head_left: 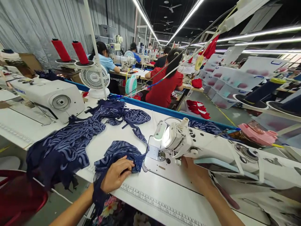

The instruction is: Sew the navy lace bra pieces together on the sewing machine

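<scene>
A navy garment piece [117, 153] with a wavy pattern lies on the white table, left of the needle plate. My left hand [118, 172] rests on its near edge, fingers curled and closed on the fabric. A narrow strap [141, 136] of the same cloth reaches toward the sewing machine [178, 138], whose lamp shines by the needle. My right hand [191, 169] is just right of the needle area, partly behind the machine head; its fingers are hidden. More patterned navy pieces [80, 138] are heaped to the left, trailing over the table's front edge.
Another sewing machine [47, 94] stands at the left, near red thread cones [61, 50] and a white fan [94, 78]. A blue trough edge [150, 105] runs along the back. Beyond it sits a person in a red shirt [162, 83]. Plastic bins [244, 75] are stacked at right.
</scene>
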Demonstrator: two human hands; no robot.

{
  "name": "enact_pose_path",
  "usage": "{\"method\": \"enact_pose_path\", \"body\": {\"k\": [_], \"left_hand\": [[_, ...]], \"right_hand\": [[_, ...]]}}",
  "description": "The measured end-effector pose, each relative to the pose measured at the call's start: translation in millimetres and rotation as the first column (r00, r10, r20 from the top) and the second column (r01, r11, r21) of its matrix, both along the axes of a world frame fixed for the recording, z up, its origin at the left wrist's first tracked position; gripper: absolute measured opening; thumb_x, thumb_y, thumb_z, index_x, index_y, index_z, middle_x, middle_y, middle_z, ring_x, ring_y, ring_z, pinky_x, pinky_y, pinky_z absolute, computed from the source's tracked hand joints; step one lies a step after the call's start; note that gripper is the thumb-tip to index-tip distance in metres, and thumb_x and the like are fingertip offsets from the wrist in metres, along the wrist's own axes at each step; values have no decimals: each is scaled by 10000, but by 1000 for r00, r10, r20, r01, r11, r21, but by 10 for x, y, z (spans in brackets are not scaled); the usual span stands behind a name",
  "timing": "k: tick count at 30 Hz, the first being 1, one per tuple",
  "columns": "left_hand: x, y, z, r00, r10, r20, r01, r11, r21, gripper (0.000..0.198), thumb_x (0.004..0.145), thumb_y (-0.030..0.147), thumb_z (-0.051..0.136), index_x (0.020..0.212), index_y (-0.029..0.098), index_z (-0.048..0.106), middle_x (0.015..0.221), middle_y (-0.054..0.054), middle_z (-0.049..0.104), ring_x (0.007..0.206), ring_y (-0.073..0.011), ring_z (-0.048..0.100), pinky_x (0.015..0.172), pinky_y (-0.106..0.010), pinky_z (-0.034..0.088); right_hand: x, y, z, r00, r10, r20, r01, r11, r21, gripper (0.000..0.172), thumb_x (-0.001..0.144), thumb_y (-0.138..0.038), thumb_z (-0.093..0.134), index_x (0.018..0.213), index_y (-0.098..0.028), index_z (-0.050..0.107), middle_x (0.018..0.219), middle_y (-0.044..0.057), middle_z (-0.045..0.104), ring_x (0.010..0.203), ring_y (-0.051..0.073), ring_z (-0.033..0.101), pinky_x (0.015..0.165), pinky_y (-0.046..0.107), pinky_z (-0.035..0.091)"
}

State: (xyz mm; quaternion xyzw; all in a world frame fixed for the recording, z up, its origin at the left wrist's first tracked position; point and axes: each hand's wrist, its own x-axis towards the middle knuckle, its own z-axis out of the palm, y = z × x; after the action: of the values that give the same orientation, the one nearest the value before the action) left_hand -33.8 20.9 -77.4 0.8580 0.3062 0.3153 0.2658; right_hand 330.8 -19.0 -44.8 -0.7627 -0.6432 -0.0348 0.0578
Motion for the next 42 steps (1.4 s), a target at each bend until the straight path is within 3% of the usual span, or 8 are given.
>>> {"method": "enact_pose_path", "body": {"k": [4, 9, 12, 19, 23, 28, 34, 42], "left_hand": [[60, -59, -50, 999, 40, -23, -36, 988, 149, 124, 928, 213, 536, 1050, 207, 559, 1009, -49, 693, 1030, -200, 651, 1091, -476, 415], [149, -82, -66, 995, 56, -85, -29, 958, 286, 298, 944, 95, 407, 1142, 215, 596, 981, -56, 672, 920, -176, 644, 1046, -468, 445], [170, -83, -45, 996, 66, -53, -47, 952, 302, 308, 931, 74, 407, 1120, 193, 619, 955, -61, 657, 920, -173, 630, 1044, -457, 447], [175, -86, -8, 996, 68, -51, -52, 962, 268, 316, 933, 103, 402, 1110, 215, 639, 936, -50, 650, 902, -169, 622, 1029, -445, 465], [176, -73, -27, 994, 83, -73, -64, 970, 234, 294, 940, 109, 411, 1091, 219, 638, 930, -43, 645, 900, -170, 614, 1035, -457, 439], [195, -88, -1, 992, 93, -82, -75, 976, 203, 291, 932, 90, 421, 1084, 228, 626, 934, -27, 647, 888, -164, 606, 1024, -432, 404], [380, -85, 131, 994, 60, -94, -46, 988, 146, 180, 964, 177, 484, 1088, 205, 612, 940, -44, 635, 883, -197, 560, 780, -346, 431], [591, -88, -80, 981, 136, -136, -122, 987, 109, 85, 878, 273, 672, 956, 291, 700, 897, 1, 671, 895, -182, 552, 753, -374, 357]], "right_hand": [[-196, -208, 75, 994, 29, 109, -31, 999, 16, 268, 965, -268, 405, 1012, -176, 653, 573, 40, 608, 505, 228, 588, 566, 325, 428], [-713, -380, 105, 890, 444, -100, -410, 878, 248, 298, 998, -203, 368, 1036, -218, 663, 889, 64, 674, 792, 174, 642, 696, 263, 485], [-1034, -220, 56, 747, 620, -238, -553, 779, 294, 286, 998, -170, 394, 1159, -231, 623, 889, 47, 630, 741, 135, 600, 636, 216, 461], [-1327, 193, -74, 642, 767, -16, -720, 610, 332, 232, 905, -41, 499, 894, -211, 656, 737, -2, 600, 661, 124, 510, 540, 220, 323], [-1294, 124, -101, 662, 749, -11, -704, 628, 331, 262, 955, -92, 428, 771, -185, 589, 704, 8, 551, 629, 129, 478, 547, 243, 316], [-1278, -11, -139, 703, 695, -151, -632, 708, 316, 212, 973, -136, 403, 852, -188, 568, 767, 18, 554, 696, 136, 530, 584, 226, 365], [-1352, -75, -142, 771, 628, -104, -574, 757, 314, 199, 944, -129, 400, 810, -189, 535, 768, 28, 548, 691, 152, 518, 588, 247, 353], [-1296, -186, -239, 787, 614, 63, -581, 703, 410, 219, 938, -158, 423, 798, -230, 575, 699, 30, 560, 629, 177, 583, 562, 271, 400]]}}
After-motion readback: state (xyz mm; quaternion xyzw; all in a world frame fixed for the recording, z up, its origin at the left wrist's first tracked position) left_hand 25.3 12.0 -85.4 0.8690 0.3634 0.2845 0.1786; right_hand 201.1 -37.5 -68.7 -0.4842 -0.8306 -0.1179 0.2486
